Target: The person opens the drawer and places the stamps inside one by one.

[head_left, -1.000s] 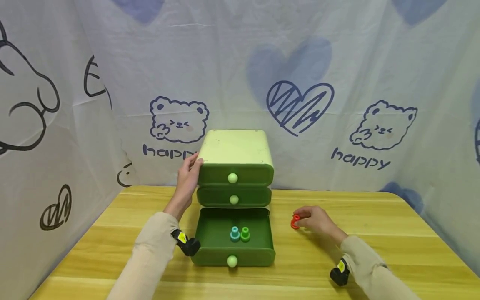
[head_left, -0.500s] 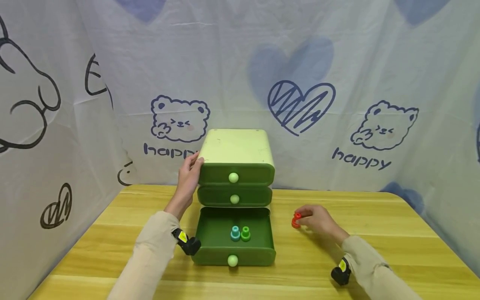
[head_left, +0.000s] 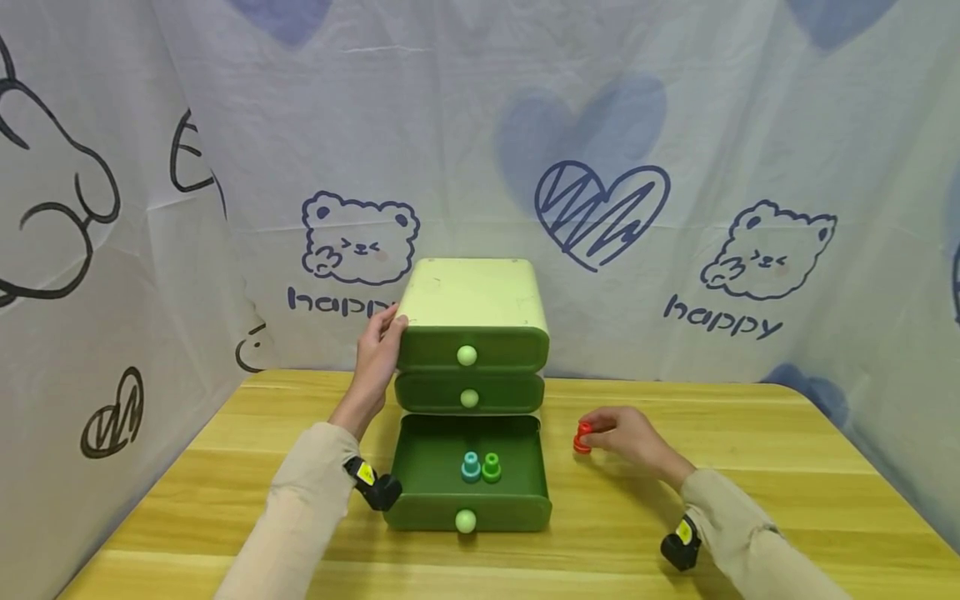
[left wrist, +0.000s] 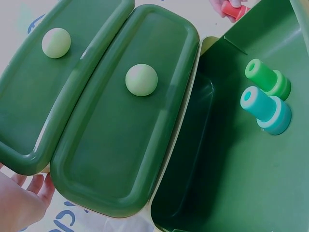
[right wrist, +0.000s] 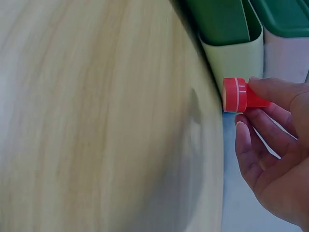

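Observation:
A light-green cabinet (head_left: pixel 472 292) with dark green drawers stands on the table, its bottom drawer (head_left: pixel 420 442) pulled out. Inside that drawer, a blue stepped peg (head_left: pixel 470 468) and a green stepped peg (head_left: pixel 491 468) stand upright side by side. My left hand (head_left: pixel 375 354) rests against the cabinet's upper left side, thumb by the front corner; in the left wrist view the fingertips are partly hidden behind a drawer front. To the right of the drawer, my right hand (head_left: pixel 630 437) pinches a red stepped peg (right wrist: pixel 235 95) by its narrow end between thumb and fingers.
The two upper drawers, top drawer (head_left: pixel 427 350) and middle drawer (head_left: pixel 427 393), are pushed in, each with a round pale knob. Wooden tabletop (head_left: pixel 750 467) surrounds the cabinet. A printed cloth (head_left: pixel 480 150) hangs behind and at the sides.
My right hand has moved slightly left toward the drawer with the red peg, which now stands more upright. My left hand and the cabinet have stayed in place.

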A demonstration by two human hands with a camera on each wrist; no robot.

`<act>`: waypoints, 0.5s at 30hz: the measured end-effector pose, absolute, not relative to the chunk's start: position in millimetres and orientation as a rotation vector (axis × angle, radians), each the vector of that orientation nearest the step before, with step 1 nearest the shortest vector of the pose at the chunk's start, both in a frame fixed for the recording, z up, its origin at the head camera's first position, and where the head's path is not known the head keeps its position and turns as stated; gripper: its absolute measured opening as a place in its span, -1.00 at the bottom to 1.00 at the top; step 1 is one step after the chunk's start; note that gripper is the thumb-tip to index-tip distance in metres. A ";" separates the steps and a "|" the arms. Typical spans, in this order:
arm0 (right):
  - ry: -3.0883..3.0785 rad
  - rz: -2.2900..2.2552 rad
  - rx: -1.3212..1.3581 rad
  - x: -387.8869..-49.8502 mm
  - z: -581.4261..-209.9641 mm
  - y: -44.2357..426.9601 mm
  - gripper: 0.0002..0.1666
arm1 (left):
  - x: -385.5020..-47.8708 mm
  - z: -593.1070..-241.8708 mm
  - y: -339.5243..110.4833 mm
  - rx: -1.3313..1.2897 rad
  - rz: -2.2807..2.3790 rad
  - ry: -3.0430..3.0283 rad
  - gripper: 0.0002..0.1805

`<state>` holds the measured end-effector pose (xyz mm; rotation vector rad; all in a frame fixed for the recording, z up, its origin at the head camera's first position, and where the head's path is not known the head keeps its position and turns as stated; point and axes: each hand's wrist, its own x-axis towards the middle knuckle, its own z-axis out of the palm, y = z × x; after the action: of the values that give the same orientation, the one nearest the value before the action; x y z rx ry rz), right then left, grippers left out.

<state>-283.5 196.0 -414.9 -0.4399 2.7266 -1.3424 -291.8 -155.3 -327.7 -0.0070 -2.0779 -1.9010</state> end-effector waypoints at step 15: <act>2.774 -1.277 -0.650 -276.6 -398.8 176.0 -0.65 | -292.0 -327.6 -155.9 -0.009 -1.913 -2.083 -0.43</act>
<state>-276.6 176.0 -398.8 -0.6504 2.7740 -1.2767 -292.0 -155.9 -327.6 -0.0091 -2.0826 -1.9129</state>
